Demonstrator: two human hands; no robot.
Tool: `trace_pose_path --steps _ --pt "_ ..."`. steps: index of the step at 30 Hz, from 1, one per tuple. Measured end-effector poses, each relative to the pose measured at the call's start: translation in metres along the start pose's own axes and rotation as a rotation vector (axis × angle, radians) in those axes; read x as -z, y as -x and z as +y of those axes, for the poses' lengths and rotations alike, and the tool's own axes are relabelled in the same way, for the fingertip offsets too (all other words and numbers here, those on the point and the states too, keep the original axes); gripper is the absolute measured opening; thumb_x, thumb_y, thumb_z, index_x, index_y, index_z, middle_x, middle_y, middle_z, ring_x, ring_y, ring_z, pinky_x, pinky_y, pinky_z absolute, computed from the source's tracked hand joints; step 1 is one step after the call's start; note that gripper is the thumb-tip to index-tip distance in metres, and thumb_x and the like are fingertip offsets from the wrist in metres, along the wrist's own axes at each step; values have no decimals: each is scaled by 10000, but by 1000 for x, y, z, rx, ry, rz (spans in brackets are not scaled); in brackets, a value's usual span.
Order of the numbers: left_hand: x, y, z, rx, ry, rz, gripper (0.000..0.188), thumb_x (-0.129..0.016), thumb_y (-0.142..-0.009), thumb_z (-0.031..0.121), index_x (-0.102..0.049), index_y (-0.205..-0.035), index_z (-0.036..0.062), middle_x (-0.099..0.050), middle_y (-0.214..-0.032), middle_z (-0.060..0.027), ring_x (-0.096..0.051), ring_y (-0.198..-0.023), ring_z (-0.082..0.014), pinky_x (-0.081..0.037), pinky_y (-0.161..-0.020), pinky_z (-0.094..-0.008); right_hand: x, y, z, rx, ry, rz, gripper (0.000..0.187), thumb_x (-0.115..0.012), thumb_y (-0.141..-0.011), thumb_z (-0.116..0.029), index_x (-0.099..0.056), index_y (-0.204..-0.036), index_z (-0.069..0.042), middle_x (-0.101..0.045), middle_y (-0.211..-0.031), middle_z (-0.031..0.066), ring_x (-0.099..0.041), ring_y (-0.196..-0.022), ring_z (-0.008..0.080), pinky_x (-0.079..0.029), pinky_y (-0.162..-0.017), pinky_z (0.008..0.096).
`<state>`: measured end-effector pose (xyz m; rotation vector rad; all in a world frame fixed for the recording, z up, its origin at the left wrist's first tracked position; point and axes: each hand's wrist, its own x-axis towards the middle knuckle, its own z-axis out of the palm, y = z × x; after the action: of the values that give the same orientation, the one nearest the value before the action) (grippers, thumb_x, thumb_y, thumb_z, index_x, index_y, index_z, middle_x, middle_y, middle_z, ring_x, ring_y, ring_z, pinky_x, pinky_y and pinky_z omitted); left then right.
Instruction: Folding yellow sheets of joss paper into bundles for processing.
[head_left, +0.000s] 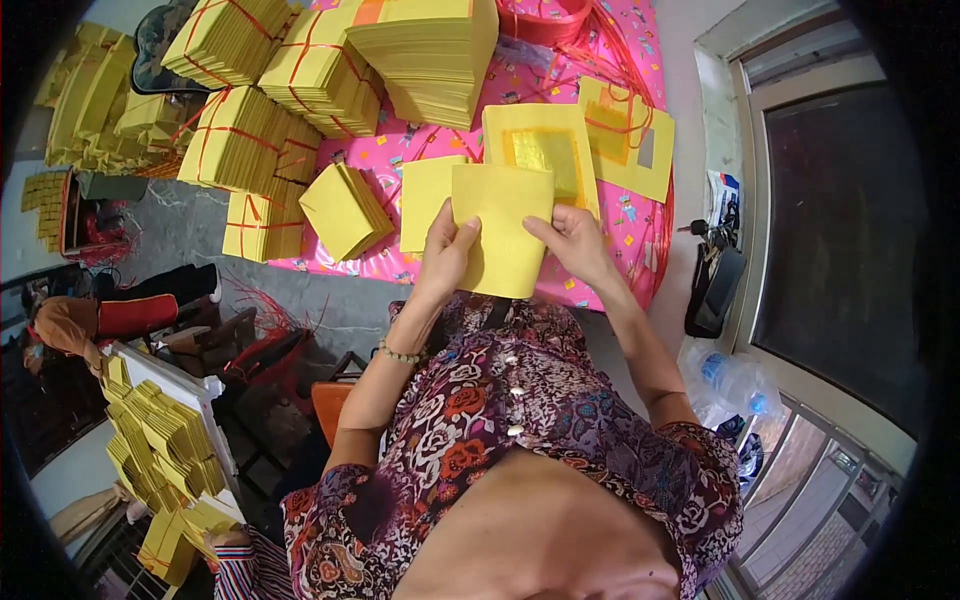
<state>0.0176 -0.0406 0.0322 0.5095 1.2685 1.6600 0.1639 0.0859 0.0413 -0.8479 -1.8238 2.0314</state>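
Between two hands (pixel 447 252) (pixel 577 245), one yellow sheet (pixel 500 230)

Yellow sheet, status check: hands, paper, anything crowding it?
Left hand and right hand both gripping the yellow sheet, held up flat. Loose yellow stack just behind on the pink table cover. Nothing blocking.

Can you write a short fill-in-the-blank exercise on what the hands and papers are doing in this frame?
1. Both hands, the left hand and the right hand, hold one sheet of paper coloured ____.
2. The table is covered by a cloth that is mostly ____.
3. The paper bundles at the back are tied with string coloured ____.
4. The left wrist wears a beaded ____.

Missing words: yellow; pink; red; bracelet
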Motion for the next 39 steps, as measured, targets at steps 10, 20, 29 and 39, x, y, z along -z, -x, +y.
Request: trace_pose_path --steps 10,20,29,39 --pt "24 21 1 3 15 108 371 -450 -950 70 -408 -1311 -5 -557 -1218 -102 -531 -1096 -158 -412 -939 -294 -27 3 8 -131 40 -167 273 -616 -901 -164 -628 -1054 62 -684 -892 58 -611 -755 76 -494 -654 222" --pt "49 36 9 -89 -13 301 378 -454 -953 74 -413 -1322 -1 -557 -1220 -90 -526 -1094 -142 -406 -936 -281 -53 -2 6 -243 138 -289 211 -629 -893 -178 -646 -970 18 -662 -792 32 -597 -678 55 -456 -559 208" --pt "68 49 3 -123 -3 382 384 -451 -954 75 -405 -1330 9 -551 -1217 -83 -520 -1096 -143 -408 -936 -288 -59 -17 17 -54 91 -312 192 -628 -894 -178 -580 -895 8 -637 -759 16 -575 -637 71 -457 -531 216" --pt "92 59 -1 14 -52 279 399 -470 -934 65 -407 -1322 -7 -557 -1216 -92 -537 -1090 -158 -422 -935 -297 -79 -44 3 -129 27 -150 328 -630 -891 -196 -550 -1129 15 -650 -956 66 -601 -790 83 -484 -635 220"
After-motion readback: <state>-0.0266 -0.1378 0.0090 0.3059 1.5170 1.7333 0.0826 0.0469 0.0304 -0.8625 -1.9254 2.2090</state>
